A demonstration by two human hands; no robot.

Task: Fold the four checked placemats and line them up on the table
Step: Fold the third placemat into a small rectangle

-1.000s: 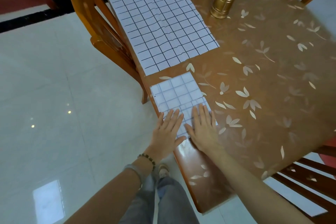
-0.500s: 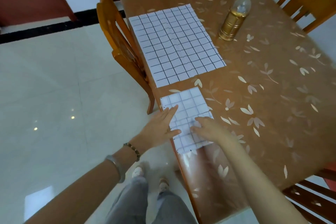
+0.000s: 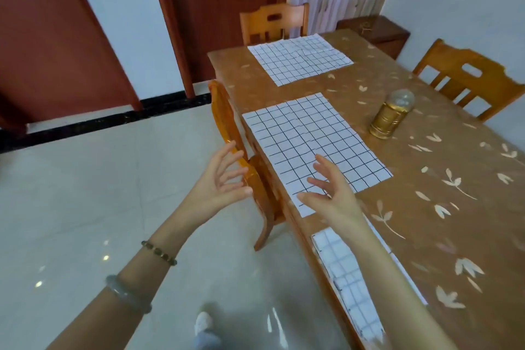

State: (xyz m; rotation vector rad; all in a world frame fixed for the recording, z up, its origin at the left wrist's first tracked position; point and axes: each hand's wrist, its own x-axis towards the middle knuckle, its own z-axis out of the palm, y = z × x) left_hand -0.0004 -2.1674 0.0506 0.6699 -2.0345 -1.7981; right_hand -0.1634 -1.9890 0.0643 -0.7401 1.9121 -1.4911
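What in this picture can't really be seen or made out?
- Head view: the folded placemat is partly covered by the right forearm and is blurred.
- Head view: no fourth placemat shows; only three are in view.
- Head view: the right hand hides the near open placemat at its corner; touching or hovering, unclear.

White mats (image 3: 312, 148) with thin black check. Brown bench (image 3: 426, 207) strewn with pale leaf print. Gold lamp (image 3: 386, 119), clear dome. Orange chairs (image 3: 466, 79). Dark red doors (image 3: 56, 51). Glossy cream floor (image 3: 85, 193), black border.
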